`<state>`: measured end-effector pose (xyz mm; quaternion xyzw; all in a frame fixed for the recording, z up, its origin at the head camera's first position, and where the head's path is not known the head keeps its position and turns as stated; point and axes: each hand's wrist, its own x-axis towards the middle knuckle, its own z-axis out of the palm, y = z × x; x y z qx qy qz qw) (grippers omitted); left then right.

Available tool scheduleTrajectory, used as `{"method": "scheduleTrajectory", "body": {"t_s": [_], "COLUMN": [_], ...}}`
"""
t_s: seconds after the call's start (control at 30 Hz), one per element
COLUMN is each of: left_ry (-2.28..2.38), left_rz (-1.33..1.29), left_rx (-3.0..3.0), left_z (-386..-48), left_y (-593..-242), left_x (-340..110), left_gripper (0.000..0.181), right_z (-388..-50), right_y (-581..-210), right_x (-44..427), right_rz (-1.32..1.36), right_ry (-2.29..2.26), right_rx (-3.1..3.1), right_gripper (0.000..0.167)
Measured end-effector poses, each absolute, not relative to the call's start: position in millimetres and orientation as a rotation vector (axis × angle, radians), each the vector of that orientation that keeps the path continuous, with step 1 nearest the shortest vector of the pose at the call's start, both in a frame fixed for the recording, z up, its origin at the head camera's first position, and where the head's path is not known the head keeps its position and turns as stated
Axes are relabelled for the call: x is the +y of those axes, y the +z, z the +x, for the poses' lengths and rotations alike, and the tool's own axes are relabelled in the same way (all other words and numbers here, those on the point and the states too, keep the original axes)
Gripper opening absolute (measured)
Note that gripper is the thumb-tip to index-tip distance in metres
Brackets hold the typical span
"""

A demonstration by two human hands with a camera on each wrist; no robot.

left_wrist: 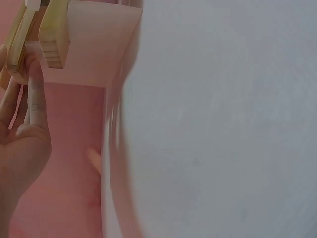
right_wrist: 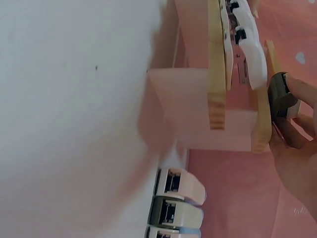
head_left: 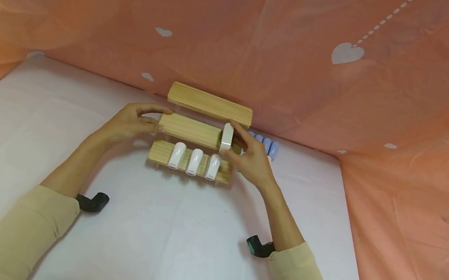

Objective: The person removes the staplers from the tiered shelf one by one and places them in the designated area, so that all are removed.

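A three-tier stand with pale wooden boards is at the middle of the head view. My right hand (head_left: 253, 161) pinches a small stapler (head_left: 227, 137), white on top with a dark grey-green side, at the right end of the middle board (head_left: 191, 130). In the right wrist view this stapler (right_wrist: 280, 96) is against the board, partly covered by fingers. My left hand (head_left: 129, 121) grips the left end of the middle board, its fingers and thumb on opposite edges. Three white staplers (head_left: 194, 161) sit side by side on the lowest board (head_left: 159, 152).
Behind my right hand, a row of several staplers with blue tops (head_left: 273, 150) stands on the white table (head_left: 175, 239), partly hidden. The top board (head_left: 210, 103) rises at the back, near the pink cloth wall (head_left: 240, 31).
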<state>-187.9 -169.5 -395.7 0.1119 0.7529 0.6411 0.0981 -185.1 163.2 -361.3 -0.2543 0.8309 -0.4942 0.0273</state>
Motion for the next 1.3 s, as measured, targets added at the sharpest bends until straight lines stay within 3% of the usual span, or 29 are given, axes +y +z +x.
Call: {"method": "scheduleTrajectory", "body": {"t_s": [1.3], "left_ry": [1.941], "left_rz": [0.311], "left_rx": [2.251], "left_z": [-180], "left_y": [-398], "left_x": [-163], "left_gripper": [0.047], "right_z": [-175], "right_y": [-361], "right_x": [228], "right_rz": [-0.617], "right_ry": [-1.481], "right_rx": [2.643], "right_gripper": [0.072]}}
